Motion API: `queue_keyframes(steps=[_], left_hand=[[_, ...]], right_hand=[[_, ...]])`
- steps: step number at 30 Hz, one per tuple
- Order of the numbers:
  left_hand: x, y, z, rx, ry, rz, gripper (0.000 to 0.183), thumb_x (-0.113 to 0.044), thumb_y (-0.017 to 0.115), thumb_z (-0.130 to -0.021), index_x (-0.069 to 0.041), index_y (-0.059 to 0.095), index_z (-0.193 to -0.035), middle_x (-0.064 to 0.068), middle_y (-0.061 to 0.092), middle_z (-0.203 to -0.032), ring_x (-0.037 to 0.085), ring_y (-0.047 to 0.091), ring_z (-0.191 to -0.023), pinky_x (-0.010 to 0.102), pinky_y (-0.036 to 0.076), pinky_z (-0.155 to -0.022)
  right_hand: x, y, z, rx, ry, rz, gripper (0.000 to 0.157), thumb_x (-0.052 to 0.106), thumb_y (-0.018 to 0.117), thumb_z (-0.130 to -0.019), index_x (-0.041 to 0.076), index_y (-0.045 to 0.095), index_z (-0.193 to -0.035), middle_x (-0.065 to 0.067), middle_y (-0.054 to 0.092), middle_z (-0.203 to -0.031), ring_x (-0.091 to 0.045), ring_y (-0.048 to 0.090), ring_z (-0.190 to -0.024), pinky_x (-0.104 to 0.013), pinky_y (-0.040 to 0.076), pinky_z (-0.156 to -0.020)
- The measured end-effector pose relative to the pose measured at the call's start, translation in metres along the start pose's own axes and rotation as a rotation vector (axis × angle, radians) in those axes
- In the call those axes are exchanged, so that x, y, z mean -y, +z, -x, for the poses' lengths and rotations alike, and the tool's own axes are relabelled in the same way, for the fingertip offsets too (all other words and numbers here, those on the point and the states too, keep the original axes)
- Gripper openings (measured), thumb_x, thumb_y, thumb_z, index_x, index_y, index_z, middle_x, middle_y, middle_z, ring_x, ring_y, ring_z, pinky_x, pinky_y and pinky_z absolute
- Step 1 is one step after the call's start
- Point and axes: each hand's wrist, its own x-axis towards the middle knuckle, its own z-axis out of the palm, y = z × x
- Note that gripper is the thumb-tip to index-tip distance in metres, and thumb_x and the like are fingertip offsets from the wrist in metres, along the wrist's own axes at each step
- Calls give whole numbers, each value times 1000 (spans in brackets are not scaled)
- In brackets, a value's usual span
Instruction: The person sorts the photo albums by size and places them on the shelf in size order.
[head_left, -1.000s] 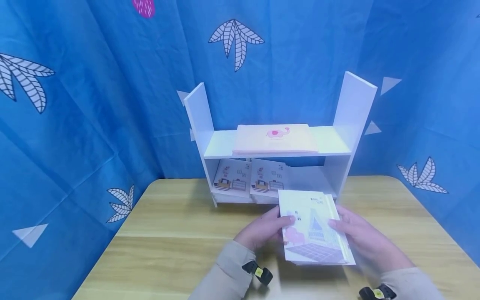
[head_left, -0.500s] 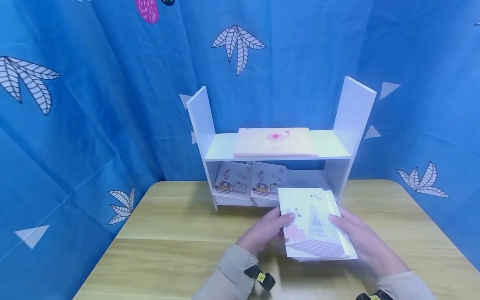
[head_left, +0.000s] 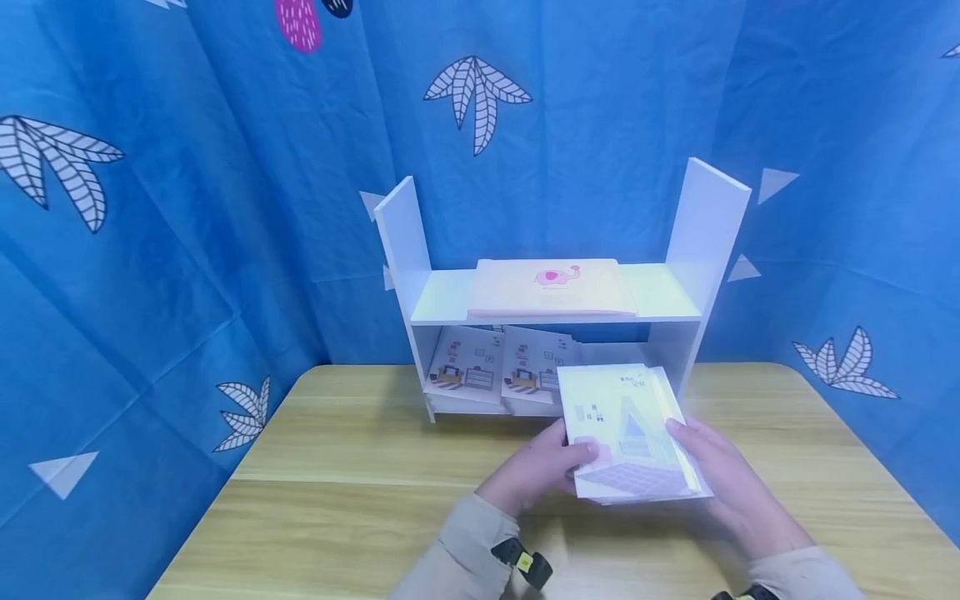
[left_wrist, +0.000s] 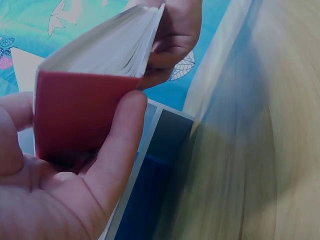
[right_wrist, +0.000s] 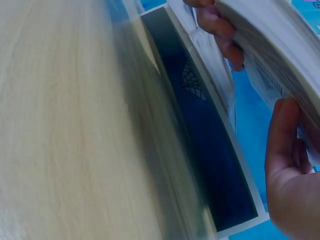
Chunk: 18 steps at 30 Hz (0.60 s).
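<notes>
A thick book [head_left: 626,429] with a pale cover, showing a tent and a pink shape, is held between both hands in front of the shelf. My left hand [head_left: 540,468] grips its left side, thumb on the cover. The right hand [head_left: 738,492] grips the right edge, its thumb also at the cover. In the left wrist view, the book's red spine [left_wrist: 80,112] faces the camera, with white pages above it. The right wrist view shows the book's underside [right_wrist: 267,75] with a barcode, fingers curled beneath.
Behind the hands stands a white two-tier shelf [head_left: 667,292]. Its upper board bears a flat pink item [head_left: 517,287] with an elephant print. On the lower board lie two pale books [head_left: 465,360], side by side at left and middle. The wooden tabletop [head_left: 337,467] surrounds it.
Both hands have raised the book slightly toward the shelf's lower right part, and its far edge tilts a little. The head view has shifted slightly.
</notes>
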Motion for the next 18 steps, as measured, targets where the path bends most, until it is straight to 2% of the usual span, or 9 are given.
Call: queue_keyframes(steps=[2,4,7,9,13,18], left_hand=[[-1,0,1,-28,6,-8,37,-21,58,-103,-20,56,-139,4,72,-111,27,72,-94,42,61,-76],[-4,-1,2,-61,13,-31,35,-26,57,-103,-22,56,-138,3,72,-111,26,72,-94,42,60,-80],[-9,-3,2,-121,17,-78,34,-34,56,-104,-27,56,-137,0,72,-110,23,72,-96,44,57,-87],[-13,-4,2,-164,12,-116,34,-38,55,-103,-31,55,-137,-3,72,-110,20,70,-98,46,52,-94],[-18,-3,-2,-246,-6,-172,35,-45,56,-102,-39,54,-136,-8,71,-108,14,67,-100,48,44,-102],[-27,-5,-14,-303,25,-233,32,-46,55,-102,-33,57,-131,-7,66,-110,15,62,-102,48,41,-105]], right_hand=[[0,0,0,18,-19,-16,68,39,49,-108,12,16,-162,-8,70,-116,-22,70,-102,-39,58,-87],[0,0,1,71,-55,-59,53,34,46,-109,15,31,-156,-6,70,-115,-19,69,-102,-35,57,-87],[1,1,1,162,-130,-127,29,25,41,-111,18,54,-137,-3,70,-112,-15,68,-99,-30,56,-85],[2,1,1,215,-162,-181,29,20,38,-111,19,62,-129,-3,70,-113,-14,67,-100,-28,55,-87],[3,1,1,280,-196,-261,33,17,34,-112,17,63,-130,-4,68,-120,-15,66,-107,-29,54,-93],[8,-1,-3,365,-221,-304,37,15,29,-112,12,55,-138,-9,65,-130,-21,63,-118,-35,49,-103]])
